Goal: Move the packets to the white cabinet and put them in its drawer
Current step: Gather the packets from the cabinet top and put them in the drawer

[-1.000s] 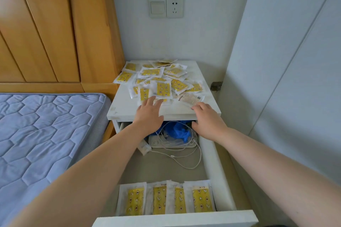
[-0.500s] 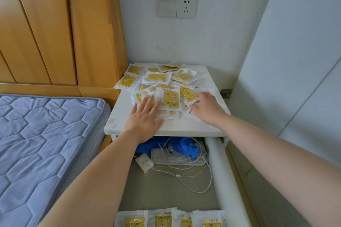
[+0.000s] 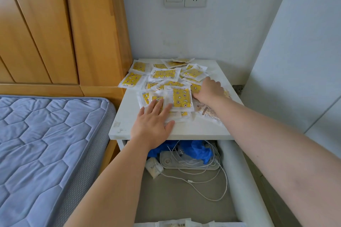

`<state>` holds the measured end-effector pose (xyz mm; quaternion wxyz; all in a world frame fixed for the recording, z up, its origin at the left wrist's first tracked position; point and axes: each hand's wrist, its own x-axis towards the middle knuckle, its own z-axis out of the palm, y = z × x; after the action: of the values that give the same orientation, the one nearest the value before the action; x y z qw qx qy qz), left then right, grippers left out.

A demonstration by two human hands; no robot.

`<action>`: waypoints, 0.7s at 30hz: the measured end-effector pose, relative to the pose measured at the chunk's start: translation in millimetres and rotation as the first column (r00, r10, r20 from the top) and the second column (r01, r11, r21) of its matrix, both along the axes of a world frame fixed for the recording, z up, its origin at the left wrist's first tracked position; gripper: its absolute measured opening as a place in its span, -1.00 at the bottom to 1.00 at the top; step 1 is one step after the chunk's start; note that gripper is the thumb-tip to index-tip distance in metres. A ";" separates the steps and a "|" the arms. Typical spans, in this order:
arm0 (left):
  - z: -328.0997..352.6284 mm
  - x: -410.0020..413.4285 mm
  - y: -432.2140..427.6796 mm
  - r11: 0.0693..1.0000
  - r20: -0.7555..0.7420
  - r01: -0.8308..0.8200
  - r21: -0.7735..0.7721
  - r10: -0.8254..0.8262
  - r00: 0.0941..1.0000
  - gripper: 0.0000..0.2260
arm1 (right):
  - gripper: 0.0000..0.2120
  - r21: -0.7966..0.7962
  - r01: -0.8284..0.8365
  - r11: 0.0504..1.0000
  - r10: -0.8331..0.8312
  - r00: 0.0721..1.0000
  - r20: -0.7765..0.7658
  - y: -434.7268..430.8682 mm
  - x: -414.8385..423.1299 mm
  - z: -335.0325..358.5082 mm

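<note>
Several yellow-and-white packets (image 3: pixel 164 74) lie scattered on top of the white cabinet (image 3: pixel 186 131). My left hand (image 3: pixel 153 123) lies flat, its straight fingers resting on the nearest packets (image 3: pixel 180 97). My right hand (image 3: pixel 210 90) reaches into the pile on the right, fingers curled down onto the packets there; whether it grips one is hidden. The cabinet's drawer (image 3: pixel 245 186) stands pulled out below, and the tops of more packets (image 3: pixel 177 224) show at its front edge.
The drawer also holds a white power strip (image 3: pixel 190 163) with tangled white cables, blue plastic (image 3: pixel 198 150) and a small pouch (image 3: pixel 154 167). A clear wrapper (image 3: pixel 208 111) lies under my right forearm. A blue mattress (image 3: pixel 46 143) is at left, a wooden headboard behind, a wall at right.
Both hands moved forward from the cabinet's front edge onto the packet pile; the right hand reached farther back. The view tilted up, so the drawer's front packets nearly left the frame.
</note>
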<state>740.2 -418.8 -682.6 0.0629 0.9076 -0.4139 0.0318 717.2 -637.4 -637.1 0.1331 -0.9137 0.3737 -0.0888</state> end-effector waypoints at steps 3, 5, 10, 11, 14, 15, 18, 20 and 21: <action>0.3 -0.1 -0.5 1.000 -0.005 0.004 -0.006 -0.004 1.000 -0.48 | -0.30 0.038 0.031 0.999 -0.030 0.999 -0.020 2.3 9.7 5.1; 0.5 -0.7 0.1 1.000 -0.011 0.004 -0.018 -0.004 1.000 -0.48 | -0.30 0.142 0.036 0.989 -0.040 0.999 0.030 2.8 13.6 11.8; 1.6 -1.9 1.3 1.000 -0.015 0.001 -0.018 -0.001 1.000 -0.48 | -0.66 0.203 0.051 0.978 -0.060 0.997 0.038 -5.9 7.0 44.1; 1.8 -2.2 1.4 1.000 -0.014 0.001 -0.018 -0.001 1.000 -0.49 | -0.70 0.214 0.056 0.975 -0.070 0.996 0.056 -10.8 2.0 51.6; 2.7 -2.9 1.2 1.000 -0.011 0.003 -0.019 -0.003 1.000 -0.49 | -0.58 0.280 0.076 0.957 -0.117 0.984 0.133 -41.3 -13.9 65.5; 3.1 -3.0 1.0 1.000 -0.012 0.003 -0.018 -0.003 1.000 -0.49 | -0.58 0.321 0.066 0.945 -0.117 0.983 0.142 -50.8 -20.9 69.3; 3.8 -2.9 1.2 1.000 -0.013 0.001 -0.013 -0.001 1.000 -0.49 | -0.74 0.279 -0.079 0.957 0.107 0.990 -0.086 -68.1 -38.3 70.1; 4.0 -3.3 1.4 1.000 -0.015 -0.003 -0.016 0.002 1.000 -0.49 | -0.75 0.234 -0.190 0.953 0.249 0.934 -0.257 -65.0 -42.1 67.3; 4.4 -3.5 1.3 1.000 -0.015 -0.003 -0.017 0.003 1.000 -0.49 | -0.72 0.221 -0.236 0.946 0.296 0.907 -0.301 -61.4 -41.3 65.0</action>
<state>736.7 -417.5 -678.2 0.0736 0.9079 -0.4116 0.0286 676.0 -698.8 -572.1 0.1613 -0.9423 0.2685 0.1184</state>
